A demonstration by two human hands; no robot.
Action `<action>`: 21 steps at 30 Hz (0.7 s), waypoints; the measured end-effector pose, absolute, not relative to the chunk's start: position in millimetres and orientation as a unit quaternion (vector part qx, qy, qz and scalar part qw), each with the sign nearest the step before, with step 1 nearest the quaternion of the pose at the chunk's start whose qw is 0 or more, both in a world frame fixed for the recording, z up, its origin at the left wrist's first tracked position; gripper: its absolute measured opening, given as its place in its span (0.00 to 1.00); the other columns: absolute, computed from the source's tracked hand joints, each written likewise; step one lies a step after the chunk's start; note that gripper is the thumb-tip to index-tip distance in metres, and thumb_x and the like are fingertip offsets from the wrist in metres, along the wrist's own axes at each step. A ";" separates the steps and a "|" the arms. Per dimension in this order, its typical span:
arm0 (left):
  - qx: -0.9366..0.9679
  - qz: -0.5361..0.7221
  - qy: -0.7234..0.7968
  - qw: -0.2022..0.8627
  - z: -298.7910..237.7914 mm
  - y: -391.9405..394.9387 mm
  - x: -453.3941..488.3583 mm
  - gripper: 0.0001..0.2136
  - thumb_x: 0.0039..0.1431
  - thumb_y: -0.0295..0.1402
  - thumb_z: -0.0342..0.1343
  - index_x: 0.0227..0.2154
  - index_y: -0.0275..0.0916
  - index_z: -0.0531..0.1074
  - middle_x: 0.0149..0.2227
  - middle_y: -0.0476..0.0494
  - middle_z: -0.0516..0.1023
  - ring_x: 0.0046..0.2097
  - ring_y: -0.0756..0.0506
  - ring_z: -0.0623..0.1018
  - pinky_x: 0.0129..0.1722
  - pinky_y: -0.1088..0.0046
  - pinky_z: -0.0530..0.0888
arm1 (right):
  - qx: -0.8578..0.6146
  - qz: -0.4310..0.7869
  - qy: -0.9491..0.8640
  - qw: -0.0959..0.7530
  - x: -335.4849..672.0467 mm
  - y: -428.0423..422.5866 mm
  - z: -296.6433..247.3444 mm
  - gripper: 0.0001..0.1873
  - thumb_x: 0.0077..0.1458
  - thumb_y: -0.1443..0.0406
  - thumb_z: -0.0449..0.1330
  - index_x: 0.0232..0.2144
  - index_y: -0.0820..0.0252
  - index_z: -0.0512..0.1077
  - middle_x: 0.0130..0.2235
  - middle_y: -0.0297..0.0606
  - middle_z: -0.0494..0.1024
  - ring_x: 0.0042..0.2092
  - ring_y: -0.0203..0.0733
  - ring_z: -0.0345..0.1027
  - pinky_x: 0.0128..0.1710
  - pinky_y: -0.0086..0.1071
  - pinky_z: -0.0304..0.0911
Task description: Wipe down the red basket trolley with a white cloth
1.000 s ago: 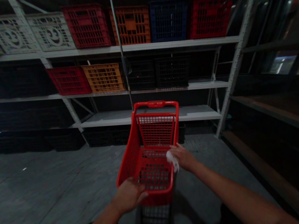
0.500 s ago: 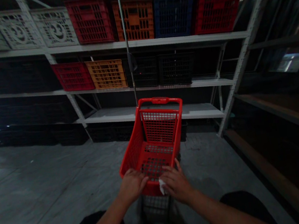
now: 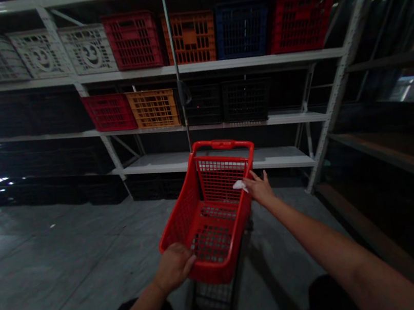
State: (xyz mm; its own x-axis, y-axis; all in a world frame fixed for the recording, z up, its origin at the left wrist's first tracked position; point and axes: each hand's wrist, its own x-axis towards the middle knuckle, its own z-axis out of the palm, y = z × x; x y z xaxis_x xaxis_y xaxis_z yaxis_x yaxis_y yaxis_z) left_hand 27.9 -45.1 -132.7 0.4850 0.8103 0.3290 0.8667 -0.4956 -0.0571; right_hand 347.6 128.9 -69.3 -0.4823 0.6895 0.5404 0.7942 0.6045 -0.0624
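Fingers of the left hand point(image 3: 174, 267) are curled over the near left corner of a red shopping cart point(image 3: 215, 274); those of the right hand point(image 3: 260, 190) pinch a white cloth point(image 3: 240, 186) at the cart's right rim, the outer ones spread. Directly before the person, the cart stands on a grey floor point(image 3: 90, 255), its handle point(image 3: 223, 144) toward a white metal rack point(image 3: 140, 74) and partly masking the lowest visible shelf. Behind it, a slender pole point(image 3: 173, 51) crosses the shelf edges. Upper tier: white, red, orange and blue crates point(image 3: 243, 30); below, red, yellow point(image 3: 154, 109) and black ones. Right: dark shelving point(image 3: 390, 156) beside the rack.
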 end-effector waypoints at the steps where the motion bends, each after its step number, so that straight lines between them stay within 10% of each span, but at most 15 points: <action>1: -0.854 -0.130 -0.493 0.102 -131.0 -45.3 24.3 0.21 0.61 0.38 0.34 0.24 0.38 0.69 0.26 0.45 0.74 0.31 0.47 0.72 0.37 0.68 0.64 | -0.450 -0.098 -0.843 0.278 345.3 134.2 -70.0 0.15 0.56 0.69 0.52 0.46 0.54 0.68 0.52 0.38 0.69 0.61 0.53 0.45 0.54 0.64 0.26; 7: -0.833 -0.116 -0.533 0.097 -110.7 -47.0 23.0 0.19 0.61 0.36 0.37 0.23 0.39 0.70 0.27 0.46 0.75 0.34 0.46 0.71 0.46 0.62 0.61 | -0.367 0.006 -0.848 0.382 290.1 76.9 -133.9 0.19 0.55 0.74 0.46 0.47 0.63 0.68 0.51 0.44 0.69 0.58 0.42 0.53 0.55 0.43 0.55; 15: -0.750 -0.196 -0.630 0.036 -118.2 -67.4 105.9 0.18 0.62 0.37 0.34 0.37 0.37 0.69 0.32 0.41 0.77 0.35 0.45 0.74 0.42 0.63 0.65 | -0.205 0.022 -0.891 0.404 249.9 -8.8 -166.4 0.18 0.58 0.67 0.47 0.50 0.56 0.64 0.49 0.38 0.72 0.54 0.39 0.59 0.49 0.36 0.60; 21: -0.762 -0.219 -0.608 0.047 -139.3 -66.1 102.6 0.17 0.61 0.40 0.36 0.29 0.38 0.68 0.28 0.42 0.75 0.34 0.45 0.73 0.42 0.61 0.63 | -0.369 -0.070 -0.882 0.285 290.0 53.2 -118.8 0.15 0.56 0.66 0.52 0.44 0.46 0.69 0.52 0.35 0.68 0.51 0.45 0.56 0.48 0.42 0.51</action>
State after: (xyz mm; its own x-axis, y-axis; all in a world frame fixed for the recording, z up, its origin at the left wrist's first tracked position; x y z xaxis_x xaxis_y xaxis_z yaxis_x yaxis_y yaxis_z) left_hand 102.6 -66.1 -139.3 0.1658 0.9057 0.3902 0.9467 -0.2569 0.1941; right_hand 290.0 53.2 -118.8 -0.5662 0.6104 0.5539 0.6904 0.7183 -0.0857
